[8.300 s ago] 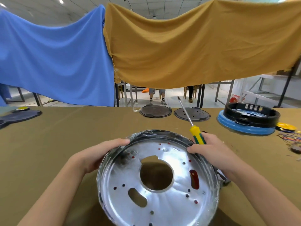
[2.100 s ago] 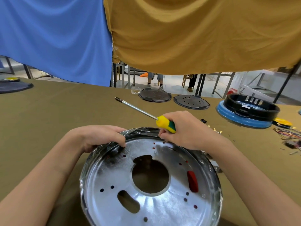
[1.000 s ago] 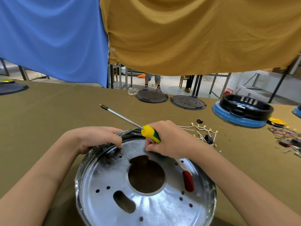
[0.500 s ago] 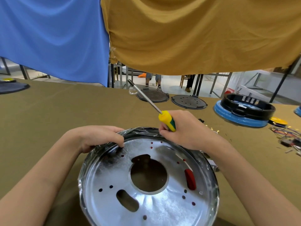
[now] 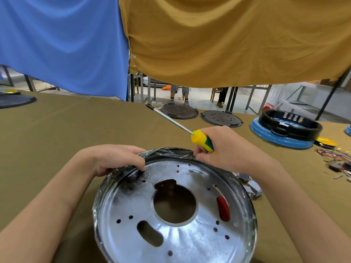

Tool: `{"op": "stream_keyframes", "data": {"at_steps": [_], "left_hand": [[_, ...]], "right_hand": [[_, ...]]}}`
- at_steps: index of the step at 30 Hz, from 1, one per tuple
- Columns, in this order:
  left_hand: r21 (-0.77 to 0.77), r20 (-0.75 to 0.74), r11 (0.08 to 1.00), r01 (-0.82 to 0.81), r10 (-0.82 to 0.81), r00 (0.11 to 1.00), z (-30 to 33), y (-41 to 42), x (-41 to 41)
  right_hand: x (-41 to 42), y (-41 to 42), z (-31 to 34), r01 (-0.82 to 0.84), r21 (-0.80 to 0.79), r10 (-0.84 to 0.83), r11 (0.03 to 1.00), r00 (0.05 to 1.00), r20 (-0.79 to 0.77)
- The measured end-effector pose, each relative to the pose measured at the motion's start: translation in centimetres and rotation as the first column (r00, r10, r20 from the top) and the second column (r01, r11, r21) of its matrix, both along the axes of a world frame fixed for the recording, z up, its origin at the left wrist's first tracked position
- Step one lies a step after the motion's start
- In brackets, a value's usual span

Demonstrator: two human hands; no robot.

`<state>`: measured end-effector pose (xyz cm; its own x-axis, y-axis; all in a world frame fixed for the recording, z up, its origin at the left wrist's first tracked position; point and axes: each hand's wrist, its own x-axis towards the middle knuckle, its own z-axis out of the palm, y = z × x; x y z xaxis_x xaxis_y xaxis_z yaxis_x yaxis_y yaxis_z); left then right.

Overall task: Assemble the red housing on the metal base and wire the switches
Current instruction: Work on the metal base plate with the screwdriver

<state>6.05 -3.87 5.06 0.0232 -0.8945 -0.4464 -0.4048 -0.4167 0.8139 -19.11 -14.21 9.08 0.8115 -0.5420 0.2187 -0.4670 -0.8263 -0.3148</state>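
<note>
A round metal base (image 5: 176, 221) wrapped in clear film lies on the near desk (image 5: 66, 130), red housing showing through its slots. The left hand (image 5: 117, 158) grips its far-left rim. The right hand (image 5: 226, 149) clutches a yellow-green screwdriver (image 5: 201, 139), shaft pointing far-left, fingertips pinching film at the far rim. Loose wires (image 5: 336, 158) lie far right.
</note>
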Motion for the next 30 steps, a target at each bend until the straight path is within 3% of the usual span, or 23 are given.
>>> {"op": "stream_keyframes", "data": {"at_steps": [3,7,15,21,27,30], "left_hand": [[0.004,-0.009,1.0,-0.005,0.005,1.0,0.0,0.0,0.0],[-0.021,0.017,0.998,-0.065,0.065,0.998,-0.1,0.1,0.1],[-0.024,0.031,1.0,-0.005,0.005,1.0,-0.1,-0.1,0.1],[-0.026,0.059,0.999,-0.018,0.019,0.998,0.0,0.1,-0.1],[-0.009,0.051,1.0,-0.01,0.01,0.999,0.1,0.1,-0.3],[-0.016,0.051,1.0,-0.021,0.022,0.998,0.0,0.0,-0.1]], "right_hand": [[0.6,1.0,-0.4,-0.027,0.024,0.03,0.999,0.989,-0.142],[1.9,1.7,-1.5,-0.054,-0.079,0.035,0.995,0.972,-0.232],[1.9,1.8,-1.5,-0.078,0.053,0.085,0.996,0.986,-0.141],[2.3,1.5,-2.0,-0.089,0.012,0.09,0.996,0.988,-0.124],[0.7,0.4,-0.1,-0.01,0.069,0.004,0.998,0.996,0.087],[0.6,0.1,0.1,0.012,0.067,-0.014,0.998,0.999,0.04]]}}
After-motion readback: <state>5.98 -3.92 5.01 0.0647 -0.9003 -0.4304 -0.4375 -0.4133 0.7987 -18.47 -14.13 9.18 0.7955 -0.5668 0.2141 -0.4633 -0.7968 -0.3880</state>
